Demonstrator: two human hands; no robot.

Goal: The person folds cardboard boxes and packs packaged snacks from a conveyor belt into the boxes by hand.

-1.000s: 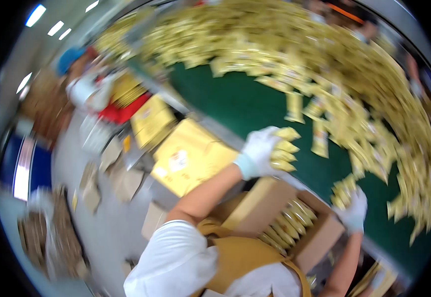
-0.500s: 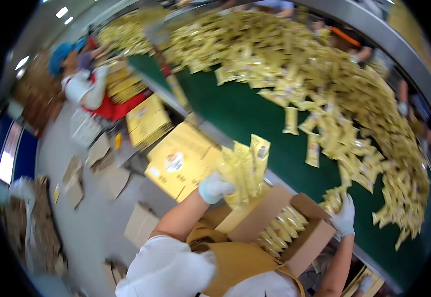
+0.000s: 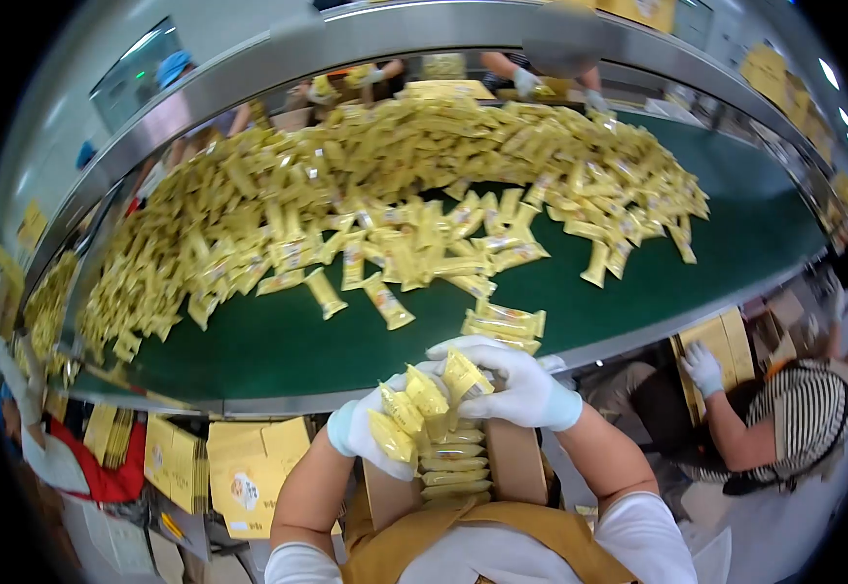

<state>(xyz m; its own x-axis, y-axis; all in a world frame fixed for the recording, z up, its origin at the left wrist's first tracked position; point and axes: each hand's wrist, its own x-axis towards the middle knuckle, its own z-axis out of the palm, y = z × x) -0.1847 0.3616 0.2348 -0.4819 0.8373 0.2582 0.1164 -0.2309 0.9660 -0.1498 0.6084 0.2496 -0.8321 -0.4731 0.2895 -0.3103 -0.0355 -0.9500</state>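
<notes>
White-gloved, my left hand (image 3: 370, 438) is closed around several yellow packets (image 3: 403, 411) that stand side by side above the box. My right hand (image 3: 521, 384), also gloved, grips another yellow packet (image 3: 465, 378) and meets the left hand at the far end of the box. Below both hands is an open cardboard box (image 3: 519, 462) against my apron, with a row of yellow packets (image 3: 455, 464) stacked inside. A few loose packets (image 3: 504, 326) lie on the belt just beyond my right hand. My fingertips are partly hidden behind the packets.
A green conveyor belt (image 3: 278, 341) carries a large heap of yellow packets (image 3: 375, 146). Folded yellow cartons (image 3: 249, 477) are at my left. A co-worker in a striped top (image 3: 809, 419) sits at the right; another in a red apron (image 3: 103, 462) is at the left.
The view has swung from the left to face the belt. My right hand has come from the belt edge to my left hand, which now holds its packets over the box.
</notes>
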